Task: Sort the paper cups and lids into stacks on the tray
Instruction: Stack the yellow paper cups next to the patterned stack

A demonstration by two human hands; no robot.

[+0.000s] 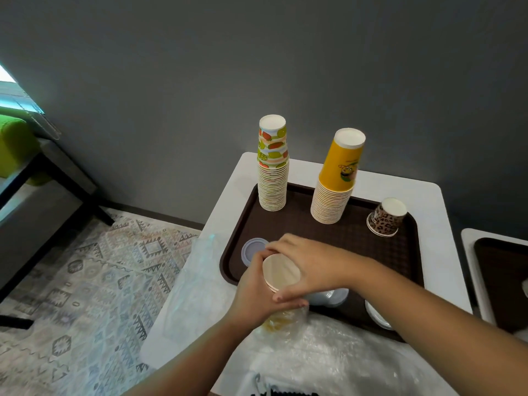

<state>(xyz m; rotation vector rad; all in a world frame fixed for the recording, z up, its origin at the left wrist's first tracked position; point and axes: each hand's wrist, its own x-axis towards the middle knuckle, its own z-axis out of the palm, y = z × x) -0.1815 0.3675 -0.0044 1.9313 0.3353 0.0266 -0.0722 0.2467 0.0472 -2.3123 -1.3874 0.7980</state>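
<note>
Head view — both hands (285, 277) around cup stack (280, 274).

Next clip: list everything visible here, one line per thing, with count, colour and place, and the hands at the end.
Tray: one, dark brown, on the white table.
Table: one, white, against the grey wall.
Fruit-print stack: one upside-down stack, multicoloured, tray's far left.
Yellow stack: one upside-down stack, tray's far middle.
Leopard cup: one, brown and spotted, upside down, tray's far right.
Lid: one, pale lilac, tray's near left.
White lids: several, count unclear, tray's near edge.
Held cups: a few nested, cream, between both hands.
Plastic wrap: clear, on the table's near side.
Second tray: one, dark brown, far right.
Rug: one, patterned, floor at left.
Left hand: grips the held cups.
Right hand: grips them from above.
</note>
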